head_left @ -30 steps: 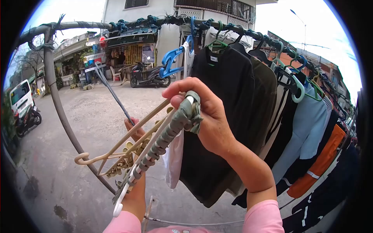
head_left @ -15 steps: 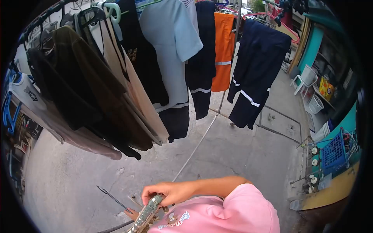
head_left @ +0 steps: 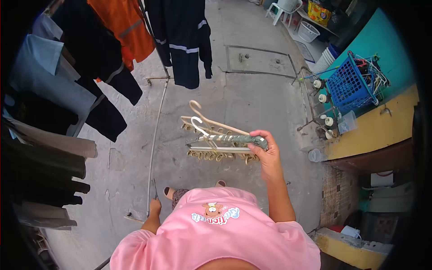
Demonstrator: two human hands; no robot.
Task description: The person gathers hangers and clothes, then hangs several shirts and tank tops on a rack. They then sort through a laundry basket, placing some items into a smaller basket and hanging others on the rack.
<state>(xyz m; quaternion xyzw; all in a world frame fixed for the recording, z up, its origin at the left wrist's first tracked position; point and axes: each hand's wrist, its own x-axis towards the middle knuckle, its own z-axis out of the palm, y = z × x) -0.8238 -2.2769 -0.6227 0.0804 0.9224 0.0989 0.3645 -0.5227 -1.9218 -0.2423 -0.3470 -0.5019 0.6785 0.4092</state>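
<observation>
My right hand (head_left: 266, 150) grips the end of a bundle of hangers (head_left: 225, 141), held out in front of my body. The bundle has beige and white hooks, a bar wrapped in grey-green material, and a row of small beige loops along its lower side. Low at my left side, my left hand (head_left: 155, 206) is closed around a thin dark stick (head_left: 154, 186), seen only in part. Beside that hand runs the metal base pole of the clothes rack (head_left: 156, 130).
Dark trousers (head_left: 184, 45), an orange garment (head_left: 128, 29) and a light blue shirt (head_left: 40, 72) hang at left. On the right, a blue basket (head_left: 351, 83) holds hangers above several pipe fittings (head_left: 323, 98). A white stool (head_left: 281, 13) stands at the back.
My view has turned right and downward, shifting the hanging clothes left. The hanger bundle in my right hand, near my body before, is now held out ahead. My left hand still holds the stick.
</observation>
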